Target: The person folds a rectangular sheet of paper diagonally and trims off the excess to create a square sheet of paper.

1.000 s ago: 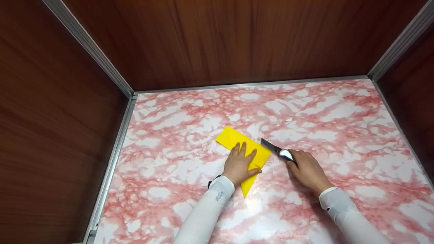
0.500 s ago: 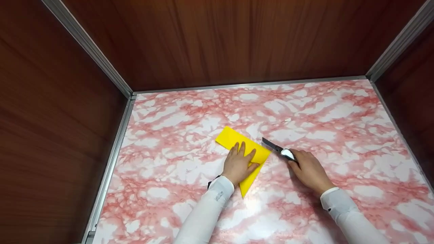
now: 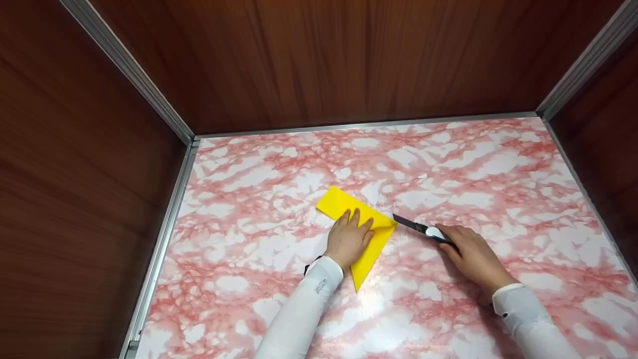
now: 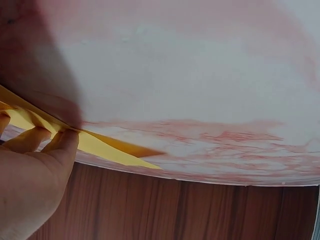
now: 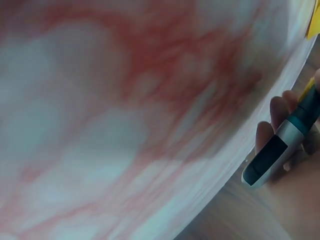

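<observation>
Fingers outstretched, the left hand (image 3: 347, 243) pressed yellow paper (image 3: 371, 252) well inside the desk's left edge, we saw; the right hand (image 3: 472, 255) gripped a cutter (image 3: 420, 229), blade near the paper.

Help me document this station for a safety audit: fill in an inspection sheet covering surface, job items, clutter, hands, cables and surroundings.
Surface: tabletop, red-and-white marbled, glare towards the front.
Job items: yellow paper, creased, beneath the left hand; utility knife, blade exposed, tip by the paper's right corner, contact unclear.
Clutter: nothing seen.
Hands: left hand's fingers rest on the paper; right hand grips the utility knife's handle.
Cables: nothing seen.
Surroundings: dark wood-look panels at back and both sides, metal strips along their joins.
</observation>
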Demonstrator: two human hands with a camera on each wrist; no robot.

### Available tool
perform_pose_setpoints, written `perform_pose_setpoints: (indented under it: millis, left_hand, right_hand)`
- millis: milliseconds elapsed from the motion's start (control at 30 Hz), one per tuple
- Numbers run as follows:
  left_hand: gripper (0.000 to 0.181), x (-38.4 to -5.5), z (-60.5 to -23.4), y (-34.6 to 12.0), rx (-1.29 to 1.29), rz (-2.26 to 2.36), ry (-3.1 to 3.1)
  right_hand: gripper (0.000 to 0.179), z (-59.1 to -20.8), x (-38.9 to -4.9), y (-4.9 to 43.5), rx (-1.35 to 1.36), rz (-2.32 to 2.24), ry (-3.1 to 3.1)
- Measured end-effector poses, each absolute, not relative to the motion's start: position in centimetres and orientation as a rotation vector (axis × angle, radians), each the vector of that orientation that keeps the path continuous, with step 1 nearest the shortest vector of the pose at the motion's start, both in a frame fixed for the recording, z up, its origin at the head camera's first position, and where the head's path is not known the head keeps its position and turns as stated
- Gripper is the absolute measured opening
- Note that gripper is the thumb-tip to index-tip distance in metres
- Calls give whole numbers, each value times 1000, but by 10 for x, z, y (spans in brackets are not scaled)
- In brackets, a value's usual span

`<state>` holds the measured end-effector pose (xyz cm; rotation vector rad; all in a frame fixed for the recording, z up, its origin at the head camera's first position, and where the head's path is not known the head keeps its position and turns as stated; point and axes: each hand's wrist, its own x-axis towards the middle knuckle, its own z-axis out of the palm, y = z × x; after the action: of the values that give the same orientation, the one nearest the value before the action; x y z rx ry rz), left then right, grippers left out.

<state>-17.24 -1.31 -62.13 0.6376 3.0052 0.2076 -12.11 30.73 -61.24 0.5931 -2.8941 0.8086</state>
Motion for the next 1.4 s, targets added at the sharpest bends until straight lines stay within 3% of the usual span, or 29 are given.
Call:
perform_pose_setpoints:
  millis: [1133, 1400]
  left_hand:
    - [45, -176, -619, -13, 640, 224, 2989]
    - [59, -175, -618, -14, 613, 275, 2933]
  right_hand:
    - [52, -616, -130, 294, 701, 549, -2951]
    - [52, -616, -131, 290, 676, 549, -2939]
